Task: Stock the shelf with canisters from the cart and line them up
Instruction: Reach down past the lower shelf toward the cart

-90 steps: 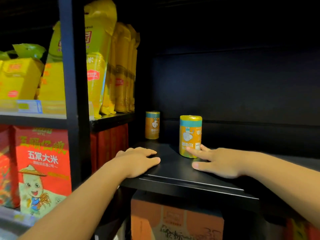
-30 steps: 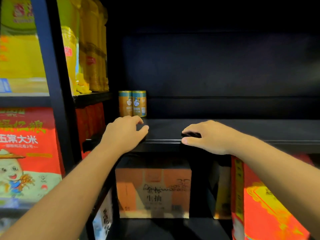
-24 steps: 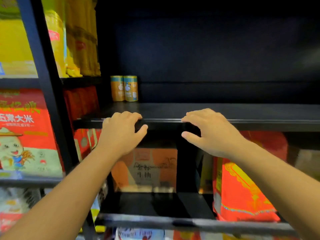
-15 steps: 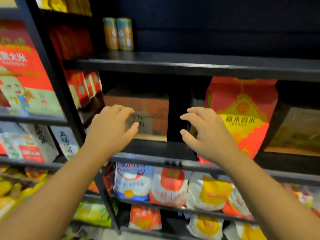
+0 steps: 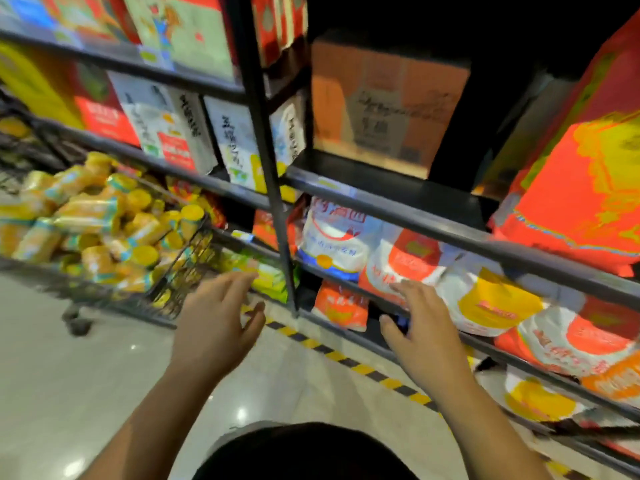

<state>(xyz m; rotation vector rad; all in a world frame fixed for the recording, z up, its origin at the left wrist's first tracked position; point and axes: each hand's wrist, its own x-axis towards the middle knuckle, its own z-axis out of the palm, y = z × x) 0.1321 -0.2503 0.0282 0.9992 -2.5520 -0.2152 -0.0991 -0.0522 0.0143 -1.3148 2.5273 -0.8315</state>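
1. While both bare forearms reach forward, two hands show, well apart from each other: left hand (image 5: pixel 216 323) and right hand (image 5: pixel 424 330).
2. Left hand: fingers loosely spread, holding nothing, over the glossy floor (image 5: pixel 69 393), near the cart's corner and not touching it.
3. Right hand: fingers spread, holding nothing, in front of a low shelf rail. Whether the fingertips touch the rail cannot be told.
4. One cart (image 5: pixel 188 252), black wire, at left, close beside the rack (image 5: pixel 450 233). One wheel (image 5: pixel 78 325) in view.
5. Canisters (image 5: pixel 86 216): orange with teal bands and yellow lids, heaped every way in the cart. Well over a dozen; blur prevents an exact count.
6. Rack: one black upright post (image 5: pixel 266 150), with at least three levels showing to its right.
7. One brown box (image 5: pixel 388 98) sits on the upper of those levels, with one large red bag (image 5: pixel 571 188) to its right.
8. White-and-orange bags (image 5: pixel 408 268) lie in rows on the levels below, too blurred to count.
9. One yellow-and-black tape (image 5: pixel 346 356) stripe runs along the floor at the rack's foot.
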